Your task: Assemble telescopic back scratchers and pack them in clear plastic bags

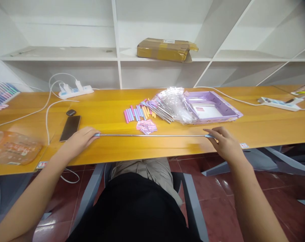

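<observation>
A thin silver telescopic rod (pixel 152 135) with light blue ends stretches level above the near part of the table. My left hand (pixel 82 138) is closed on its left end, and my right hand (pixel 223 141) pinches the right end. Just beyond the rod lies a small pile of pink printed cards (pixel 146 126). Behind these are pink, purple, blue and yellow sticks (pixel 134 113) in a row, then a bunch of silver rods (pixel 161 111) beside clear plastic bags (pixel 179 106).
A purple tray (pixel 213 119) stands right of the bags. On the left are a phone (pixel 70 128), a black earbud case (pixel 71 112), an orange-labelled plastic jar (pixel 14 148) and a power strip (pixel 76 92). Another strip (pixel 279 103) is at right. A taped carton (pixel 164 49) sits on the shelf.
</observation>
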Motion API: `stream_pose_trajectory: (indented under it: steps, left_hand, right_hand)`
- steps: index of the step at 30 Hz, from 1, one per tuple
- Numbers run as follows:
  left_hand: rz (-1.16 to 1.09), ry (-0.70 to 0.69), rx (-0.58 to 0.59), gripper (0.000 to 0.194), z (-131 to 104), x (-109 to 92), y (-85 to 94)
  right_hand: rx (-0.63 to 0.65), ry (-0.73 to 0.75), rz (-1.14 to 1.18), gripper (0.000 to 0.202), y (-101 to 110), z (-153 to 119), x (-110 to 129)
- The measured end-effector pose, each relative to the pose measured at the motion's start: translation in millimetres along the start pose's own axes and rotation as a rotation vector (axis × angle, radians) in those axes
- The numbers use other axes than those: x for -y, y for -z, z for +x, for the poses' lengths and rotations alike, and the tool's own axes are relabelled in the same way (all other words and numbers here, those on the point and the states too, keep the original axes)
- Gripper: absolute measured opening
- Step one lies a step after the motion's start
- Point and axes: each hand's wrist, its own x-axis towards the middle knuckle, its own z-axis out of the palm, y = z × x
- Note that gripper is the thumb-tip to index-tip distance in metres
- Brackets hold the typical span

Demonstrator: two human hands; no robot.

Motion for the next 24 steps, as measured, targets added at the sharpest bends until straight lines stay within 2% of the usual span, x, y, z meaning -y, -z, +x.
stream_pose_trajectory:
  steps: [4, 7, 14, 18, 21, 24]
  left_hand:
    - [0.095, 0.029, -0.007, 0.055, -5.5, -2.5, 0.7]
    - [0.118, 0.024, -0.024, 0.053, -8.5, -3.3, 0.2]
    - [0.124, -0.036, -0.054, 0.045, -10.0, -3.5, -5.4]
    - [0.129, -0.085, -0.037, 0.044, -8.2, -2.2, -9.3]
    - [0.124, -0.146, -0.019, 0.046, -0.4, -15.3, -19.5]
    - [0.125, -0.203, -0.021, 0.045, 18.5, -46.6, -40.1]
  right_hand:
    - [-0.087, -0.051, 0.038, 0.022, 1.6, -6.7, 4.9]
    - [-0.139, -0.094, 0.012, 0.024, 2.0, -8.1, 7.2]
    - [-0.112, -0.160, -0.025, 0.032, -3.2, -6.4, 5.7]
    - [-0.130, -0.129, -0.024, 0.030, -6.7, -0.1, 6.7]
    - [-0.134, -0.062, 0.008, 0.024, -12.2, 18.7, 25.0]
    - [-0.129, 0.033, 0.007, 0.021, -24.8, 51.4, 73.9]
